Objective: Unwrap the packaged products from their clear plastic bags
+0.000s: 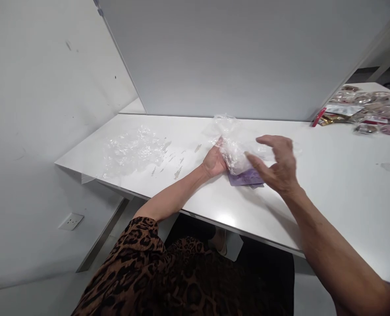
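Observation:
Crumpled clear plastic (236, 156), which looks like thin bags, is bunched up at the middle of the white table. My left hand (215, 159) grips it from the left side; the plastic partly covers the fingers. Just to the right, my right hand (279, 164) is raised with thumb and fingers spread, holding nothing that I can see. Below the plastic, a flat purple packet or card (246, 177) lies on the table, its upper part covered. Whether the plastic is attached to it I cannot tell.
A loose heap of clear plastic (132, 151) lies on the left of the white table (330, 184). Several wrapped items (376, 107) are piled at the far right, beside a red strip (319, 117). A grey panel (228, 61) rises along the table's back edge.

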Demonstrator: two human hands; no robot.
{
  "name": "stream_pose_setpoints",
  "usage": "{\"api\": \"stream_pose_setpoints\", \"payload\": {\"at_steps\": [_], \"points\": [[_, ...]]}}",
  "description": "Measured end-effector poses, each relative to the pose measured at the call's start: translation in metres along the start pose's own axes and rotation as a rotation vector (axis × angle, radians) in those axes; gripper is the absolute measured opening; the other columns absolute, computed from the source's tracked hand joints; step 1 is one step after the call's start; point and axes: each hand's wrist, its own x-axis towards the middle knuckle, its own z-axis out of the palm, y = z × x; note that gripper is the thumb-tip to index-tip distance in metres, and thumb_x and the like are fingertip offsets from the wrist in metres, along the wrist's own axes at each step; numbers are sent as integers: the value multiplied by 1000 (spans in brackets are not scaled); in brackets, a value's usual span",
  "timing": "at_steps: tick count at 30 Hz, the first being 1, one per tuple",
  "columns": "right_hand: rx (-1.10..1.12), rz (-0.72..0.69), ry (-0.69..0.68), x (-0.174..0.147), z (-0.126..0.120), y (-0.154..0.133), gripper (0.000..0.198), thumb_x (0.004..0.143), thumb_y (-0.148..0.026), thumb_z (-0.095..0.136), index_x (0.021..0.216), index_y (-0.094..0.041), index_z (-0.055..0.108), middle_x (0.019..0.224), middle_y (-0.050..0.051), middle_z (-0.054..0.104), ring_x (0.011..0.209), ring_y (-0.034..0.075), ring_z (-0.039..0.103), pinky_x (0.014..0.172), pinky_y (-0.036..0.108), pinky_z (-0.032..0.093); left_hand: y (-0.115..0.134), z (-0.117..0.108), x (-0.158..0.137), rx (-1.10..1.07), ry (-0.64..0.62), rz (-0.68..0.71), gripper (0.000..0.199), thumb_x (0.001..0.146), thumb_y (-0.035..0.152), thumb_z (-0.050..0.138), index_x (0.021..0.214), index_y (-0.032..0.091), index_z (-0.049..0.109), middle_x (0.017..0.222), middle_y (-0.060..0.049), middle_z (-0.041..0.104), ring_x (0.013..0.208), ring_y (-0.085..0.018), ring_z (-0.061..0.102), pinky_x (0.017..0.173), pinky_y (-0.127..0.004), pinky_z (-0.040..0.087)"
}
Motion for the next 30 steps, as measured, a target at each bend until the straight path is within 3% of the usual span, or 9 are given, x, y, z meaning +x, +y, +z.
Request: {"api": "stream_pose_setpoints", "payload": {"at_steps": [2,5,11,13,19,22,25,27,30], "points": [[-65,-46,-122,-3,8,8,41,85,-54,75,114,-25,69,112,11,71,120,37,59,108,62,43,-2,1,-2,20,-23,-37,44,107,38,42,134,11,65,116,-14,79,114,-25,74,115,-44,49],[-36,-4,-181,-5,12,17,28,94,-49,65,104,-23,73,93,9,73,102,32,64,95,55,51,0,1,-5,-13,-7,-111,40,102,30,49,132,10,65,113,-15,79,108,-27,76,112,-46,50],[490,74,-130,2,-7,0,11,91,-35,77,101,-31,78,110,3,75,113,25,67,104,46,52,10,-6,-1,-125,105,-119,41,98,41,56,124,12,67,96,-12,79,98,-28,76,106,-48,54],[646,84,-292,6,-17,-9,11,92,-31,76,102,-32,80,110,3,76,113,24,69,101,43,55,12,-9,3,-132,145,-69,37,96,38,59,120,12,69,91,-10,79,92,-26,76,103,-45,55],[811,-17,-1093,14,-35,-12,26,97,-36,70,119,-25,80,112,8,79,112,25,73,103,42,56,16,-12,13,-102,332,110,27,79,-1,60,102,11,70,67,1,69,66,-12,69,87,-26,55],[984,-92,-1223,17,-34,-2,38,101,-47,61,120,-20,80,103,11,80,104,27,76,99,44,58,21,-11,12,-112,341,242,29,78,-3,65,103,12,66,68,3,69,63,-10,67,78,-23,54],[1108,-143,-1190,16,-31,5,42,101,-50,57,119,-20,81,92,12,80,90,28,78,83,42,62,26,-12,10,-104,368,364,52,77,-6,68,122,18,57,75,5,71,64,-10,67,71,-23,52],[1175,-127,-1059,15,-31,7,45,100,-57,55,111,-23,84,72,9,77,69,25,76,67,37,61,28,-13,9,-75,372,424,66,77,-4,71,133,23,50,80,6,71,65,-10,67,68,-23,51],[1221,65,-513,16,-37,12,48,92,-69,60,80,-29,83,44,1,57,37,17,54,47,33,51,31,-14,6,7,356,505,73,75,1,77,138,27,49,81,7,68,65,-9,64,65,-22,49]]}}
